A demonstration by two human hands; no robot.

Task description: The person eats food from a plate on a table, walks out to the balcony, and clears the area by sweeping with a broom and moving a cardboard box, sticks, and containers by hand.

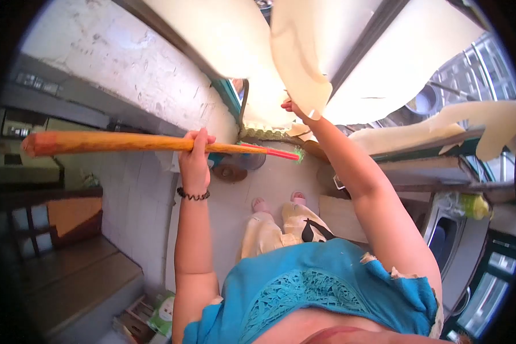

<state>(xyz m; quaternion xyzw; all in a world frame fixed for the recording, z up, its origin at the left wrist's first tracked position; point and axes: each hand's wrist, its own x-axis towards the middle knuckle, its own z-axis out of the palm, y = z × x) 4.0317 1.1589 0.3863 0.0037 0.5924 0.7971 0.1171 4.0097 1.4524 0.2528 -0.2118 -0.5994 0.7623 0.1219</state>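
"Blue cloth top with a lace front point(304, 286) sits closest to us. What are our hands doing?"

"Our left hand point(196, 155) wraps around a long orange-brown wooden stick point(126, 141), between its thick and thin ends. Our right hand point(293, 109) reaches up to a hanging cream sheet point(304, 63); we can't tell whether its fingers grip anything."

"Have we room around the stick?"

"Its thick end juts well out to our left, below the scuffed white ledge point(132, 63) in our view. Its red tip with green bristles point(300, 153) points right, above the pale floor point(278, 180) by our pink slippers point(260, 204)."

"Any labels?"

"We see print on a green-and-white package point(164, 312), too small for us to read."

"And containers?"

"Beside the grey sink point(443, 238) lies a yellow-green plastic bottle point(474, 206); we can't tell its contents."
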